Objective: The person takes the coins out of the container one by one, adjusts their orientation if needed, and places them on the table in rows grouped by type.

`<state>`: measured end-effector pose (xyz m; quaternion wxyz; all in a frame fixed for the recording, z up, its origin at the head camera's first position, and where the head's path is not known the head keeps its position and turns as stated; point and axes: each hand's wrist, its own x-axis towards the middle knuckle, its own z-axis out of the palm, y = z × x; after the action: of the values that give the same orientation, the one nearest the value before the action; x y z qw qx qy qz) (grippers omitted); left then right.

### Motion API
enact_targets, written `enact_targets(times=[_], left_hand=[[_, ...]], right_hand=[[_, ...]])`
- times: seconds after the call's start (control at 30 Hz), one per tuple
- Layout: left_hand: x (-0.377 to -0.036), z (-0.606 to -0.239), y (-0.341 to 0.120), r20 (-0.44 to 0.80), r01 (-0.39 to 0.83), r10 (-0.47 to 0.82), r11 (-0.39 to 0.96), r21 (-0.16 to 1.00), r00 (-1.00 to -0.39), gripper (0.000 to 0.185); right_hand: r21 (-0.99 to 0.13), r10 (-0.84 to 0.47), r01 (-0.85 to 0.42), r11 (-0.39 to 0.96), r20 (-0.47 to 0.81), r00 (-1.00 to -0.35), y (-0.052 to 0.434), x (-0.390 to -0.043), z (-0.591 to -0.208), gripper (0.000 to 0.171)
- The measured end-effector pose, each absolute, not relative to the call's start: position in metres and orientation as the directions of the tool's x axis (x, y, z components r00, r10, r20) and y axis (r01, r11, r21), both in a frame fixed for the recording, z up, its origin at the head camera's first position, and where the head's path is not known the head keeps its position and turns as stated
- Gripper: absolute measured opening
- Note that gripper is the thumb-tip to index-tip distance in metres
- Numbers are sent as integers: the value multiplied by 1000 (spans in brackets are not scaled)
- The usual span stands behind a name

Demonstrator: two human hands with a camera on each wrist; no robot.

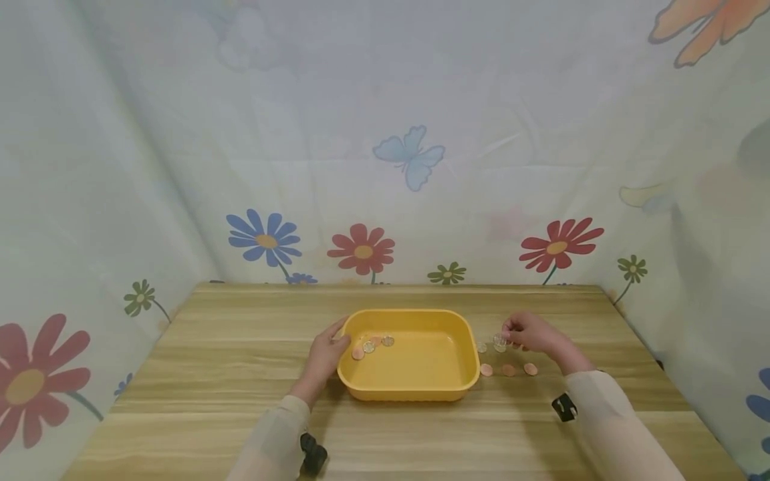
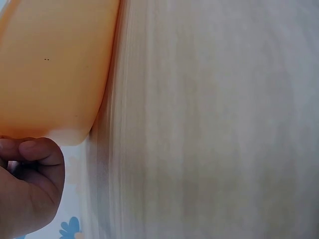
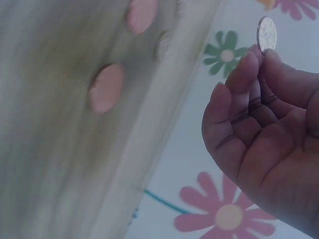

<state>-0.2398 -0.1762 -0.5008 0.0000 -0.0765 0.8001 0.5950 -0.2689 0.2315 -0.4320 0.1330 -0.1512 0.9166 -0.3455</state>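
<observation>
Left hand [image 1: 325, 353] grips a tray [image 1: 408, 395] holding four coins [image 1: 388, 341]; right hand [image 1: 532, 332] pinches a silvery coin [image 3: 267, 35].

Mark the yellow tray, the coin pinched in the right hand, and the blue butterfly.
Yellow tray [image 1: 415, 357]: head view, bare inside floor.
Coin [image 3: 269, 36]: right wrist view, its flat face.
Blue butterfly [image 1: 410, 158]: head view, where its wings meet.

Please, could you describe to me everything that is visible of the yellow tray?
The tray is yellow, apparently plastic, with low walls, rounded corners and an open top. It stands upright on the wood-patterned table. Copper-coloured and silver-coloured coins lie inside near its left end, where the left hand holds it.
</observation>
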Motion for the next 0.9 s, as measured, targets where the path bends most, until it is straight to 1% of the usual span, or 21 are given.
enact_targets(times=[0.23, 0.43, 0.57, 0.77, 0.9], left_hand=[[-238, -498, -174, -122, -152, -124, 269, 951, -985, 52], [-239, -498, -173, -121, -148, -116, 261, 954, -986, 52], [-239, -497, -174, -113, -138, -104, 272, 952, -988, 53], [-238, -498, -175, -111, -138, -105, 297, 945, -988, 53], [-238, -498, -175, -101, -128, -105, 304, 944, -989, 53]], right_hand=[[-651, -324, -165, 741, -131, -937, 253, -273, -447, 15], [-643, -278, -130, 754, -133, -951, 267, -279, -461, 16], [-634, -245, -101, 767, -143, -959, 270, -281, -464, 16], [-614, -226, -78, 785, -167, -960, 274, -282, -466, 17], [-620, -214, -54, 783, -186, -959, 277, -283, -468, 18]])
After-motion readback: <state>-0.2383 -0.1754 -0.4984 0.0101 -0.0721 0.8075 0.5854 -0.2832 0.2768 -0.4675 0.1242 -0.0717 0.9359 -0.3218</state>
